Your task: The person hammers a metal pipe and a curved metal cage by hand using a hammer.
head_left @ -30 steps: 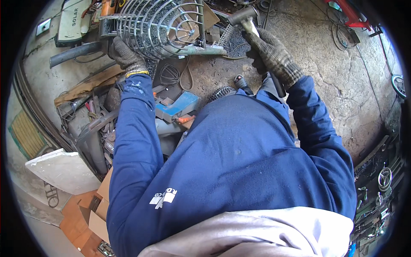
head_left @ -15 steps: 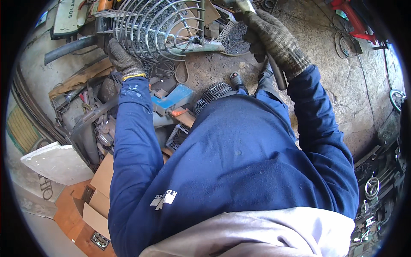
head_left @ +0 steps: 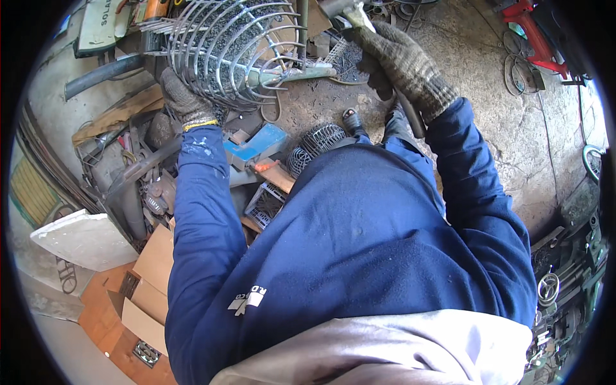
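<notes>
A rounded cage of bent metal rods (head_left: 224, 54) stands at the top of the view, its ribs curving about a vertical post (head_left: 302, 32). At its lower left edge, my left hand (head_left: 185, 99), in a knitted work glove, is closed on the rim; the fingertips are partly hidden behind the rods. My right hand (head_left: 405, 64), also gloved, grips a hammer (head_left: 416, 119) by its handle. The hammer's head is raised beside the cage's right side, apart from the rods and partly cut off by the picture's upper rim.
Below the cage lie a blue box (head_left: 262, 142), smaller wire cages (head_left: 321, 138) and a plastic crate (head_left: 264, 204). Scrap metal and a wooden board (head_left: 119, 115) crowd the left, above cardboard boxes (head_left: 154, 269). A red tool (head_left: 531, 37) and cables lie on the concrete floor (head_left: 500, 135).
The cage has turned slightly under my left hand, its ribs and hub shifting a little. My right hand and the hammer have moved slightly down and to the left.
</notes>
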A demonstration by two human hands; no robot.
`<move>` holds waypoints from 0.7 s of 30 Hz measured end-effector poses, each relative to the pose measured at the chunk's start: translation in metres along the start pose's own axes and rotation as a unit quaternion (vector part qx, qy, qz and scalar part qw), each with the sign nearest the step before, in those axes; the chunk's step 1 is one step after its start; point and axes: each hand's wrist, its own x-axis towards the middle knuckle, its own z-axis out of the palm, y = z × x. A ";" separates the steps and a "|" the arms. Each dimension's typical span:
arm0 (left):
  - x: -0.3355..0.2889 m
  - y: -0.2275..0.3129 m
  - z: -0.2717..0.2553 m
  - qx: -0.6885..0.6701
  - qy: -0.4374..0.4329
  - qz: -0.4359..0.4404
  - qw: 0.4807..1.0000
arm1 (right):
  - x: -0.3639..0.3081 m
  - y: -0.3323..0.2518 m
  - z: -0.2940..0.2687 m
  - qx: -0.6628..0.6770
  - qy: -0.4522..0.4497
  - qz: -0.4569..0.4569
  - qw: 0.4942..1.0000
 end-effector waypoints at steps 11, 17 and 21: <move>-0.005 0.006 -0.002 0.010 0.018 -0.005 1.000 | 0.016 -0.023 -0.035 0.006 0.048 -0.056 0.997; -0.008 0.003 -0.004 0.115 0.027 0.052 0.992 | 0.010 -0.029 -0.018 -0.052 -0.018 0.047 0.997; -0.007 0.004 0.001 -0.029 0.035 -0.029 0.999 | 0.012 -0.030 -0.027 0.024 0.014 0.032 0.999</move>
